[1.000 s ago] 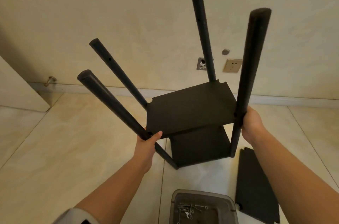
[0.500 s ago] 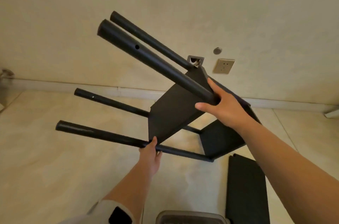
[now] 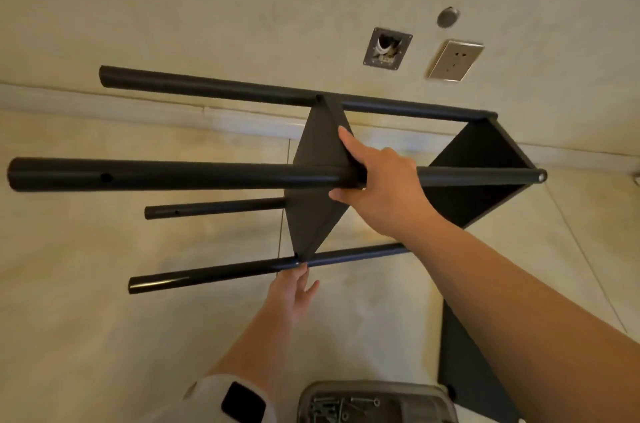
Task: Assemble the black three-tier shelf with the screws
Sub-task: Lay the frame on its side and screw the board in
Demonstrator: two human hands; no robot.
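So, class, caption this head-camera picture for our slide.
Right hand grips a pole of the half-built black shelf, turned sideways; left hand steadies the lowest pole.

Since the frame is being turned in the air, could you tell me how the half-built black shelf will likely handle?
The shelf frame looks light: the right hand grips one pole while the left hand merely touches another. It seems stiff, the poles staying parallel. The long free pole ends probably make it unwieldy.

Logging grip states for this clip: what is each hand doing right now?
Left hand: open, straight fingers touching the lowest pole of the shelf frame.
Right hand: gripping the nearest pole beside the middle shelf panel.
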